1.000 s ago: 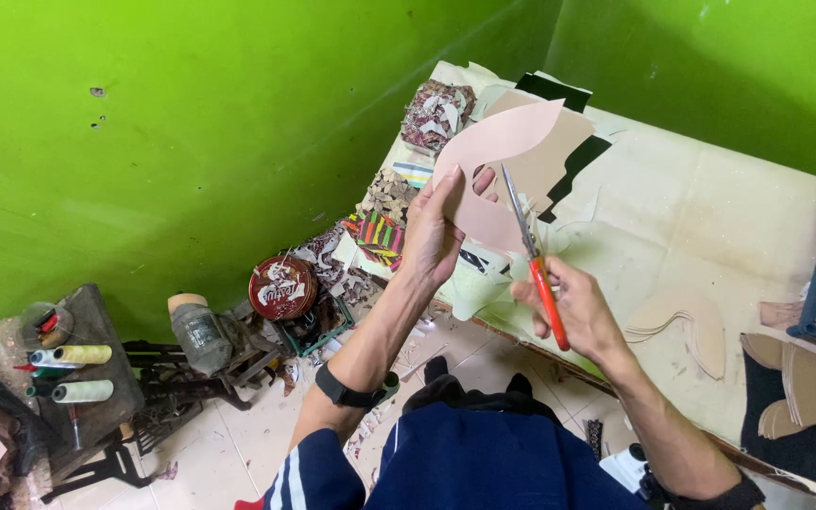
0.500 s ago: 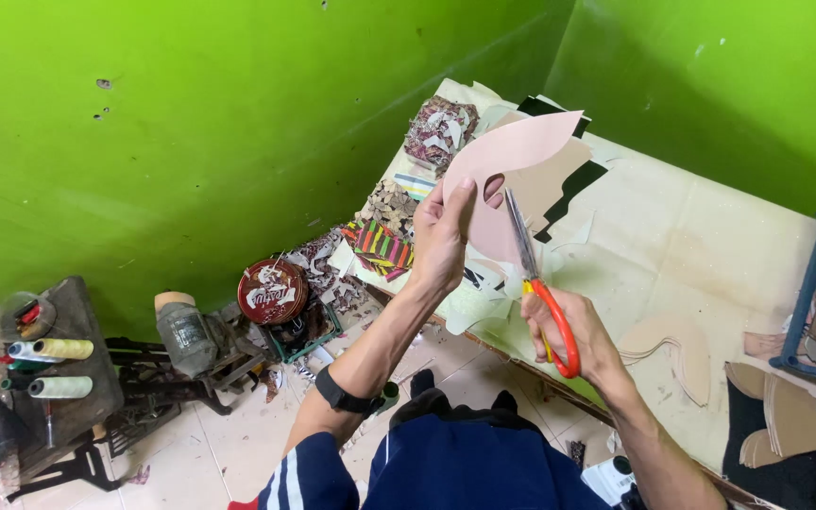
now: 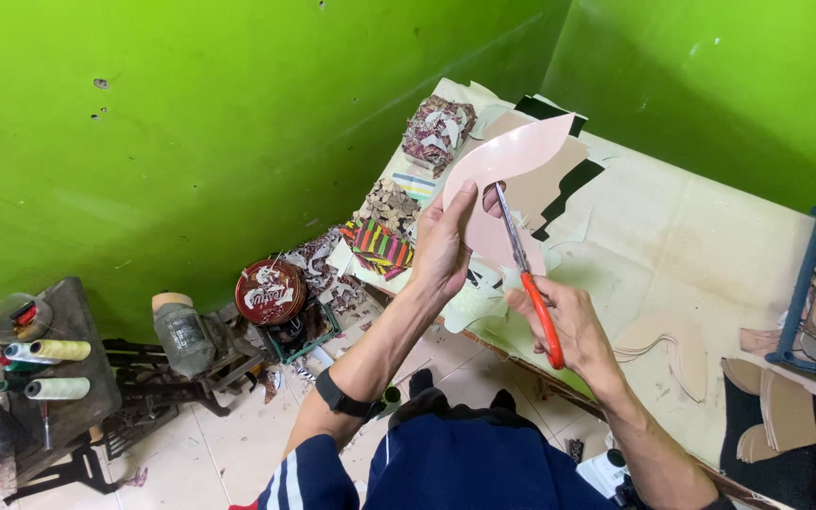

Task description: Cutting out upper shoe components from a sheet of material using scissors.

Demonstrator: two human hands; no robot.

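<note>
1. I am looking down at the pale table (image 3: 710,236), running from near right to far left along the green wall.
2. I am holding the pink sheet (image 3: 512,165) up above the table's far left part, a curved shape.
3. My left hand (image 3: 444,247) is pinching the sheet's left edge, thumb on its front.
4. My right hand (image 3: 570,326) is closing its grip around the orange-handled scissors (image 3: 526,269), blades touching the sheet's lower edge.
5. A round red tin (image 3: 271,291) is sitting near left, below the table.
</note>
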